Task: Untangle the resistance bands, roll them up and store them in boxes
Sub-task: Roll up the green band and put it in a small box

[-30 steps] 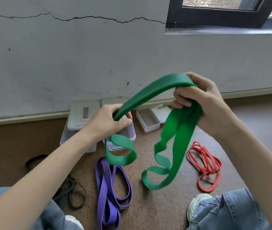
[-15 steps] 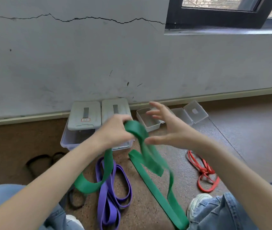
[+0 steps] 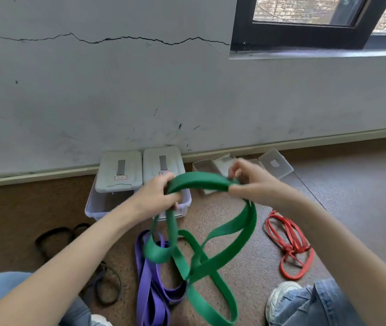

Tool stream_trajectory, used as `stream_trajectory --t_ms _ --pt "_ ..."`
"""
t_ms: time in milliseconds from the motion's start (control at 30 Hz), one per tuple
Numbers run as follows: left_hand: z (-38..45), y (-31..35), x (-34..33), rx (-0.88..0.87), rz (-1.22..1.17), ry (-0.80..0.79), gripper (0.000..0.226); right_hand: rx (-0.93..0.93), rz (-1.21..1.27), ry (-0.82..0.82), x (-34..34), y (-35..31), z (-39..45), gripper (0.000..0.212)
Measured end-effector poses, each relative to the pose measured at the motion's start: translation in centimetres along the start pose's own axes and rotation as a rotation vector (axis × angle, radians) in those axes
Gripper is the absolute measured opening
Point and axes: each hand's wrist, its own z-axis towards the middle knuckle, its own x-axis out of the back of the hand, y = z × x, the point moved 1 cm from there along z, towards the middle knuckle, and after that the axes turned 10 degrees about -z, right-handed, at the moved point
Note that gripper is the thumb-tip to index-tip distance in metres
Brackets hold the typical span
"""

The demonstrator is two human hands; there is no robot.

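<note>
Green band: the wide green rubber resistance band [image 3: 199, 182] arches between both hands above the brown speckled floor [image 3: 246, 267]; its lower loops cross and hang to the floor's near edge.
Left hand: the left hand [image 3: 156, 196], forearm reaching forward, has its fingers curled tight round the band's left end.
Right hand: the right hand [image 3: 250, 182] pinches the band's right end between thumb and curled fingers.
Other bands: a purple flat band [image 3: 149, 290] lies under the green loops; a thin red band [image 3: 290, 245] lies to the right, a black band [image 3: 53, 236] to the left.
Boxes: two white-lidded clear plastic boxes [image 3: 121, 172] and small open clear boxes [image 3: 274, 163] stand at the floor's far edge against the grey wall [image 3: 140, 90].
</note>
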Motion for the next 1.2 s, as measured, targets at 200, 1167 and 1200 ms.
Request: stream_trajectory --t_ms 200,1167,1200 --pt "-0.9 1.8 -1.6 -0.152 0.171 -0.081 0.024 0.155 0.026 -0.112 -3.8 -1.4 -0.3 0.069" --pt "-1.6 0.9 -0.6 0.146 -0.189 -0.229 0.010 0.308 -0.286 -0.054 -3.0 -0.8 -0.7 0.050" --pt "-1.6 1.0 -0.7 0.143 -0.196 -0.219 0.011 0.330 -0.281 -0.055 -3.4 -0.8 -0.7 0.047"
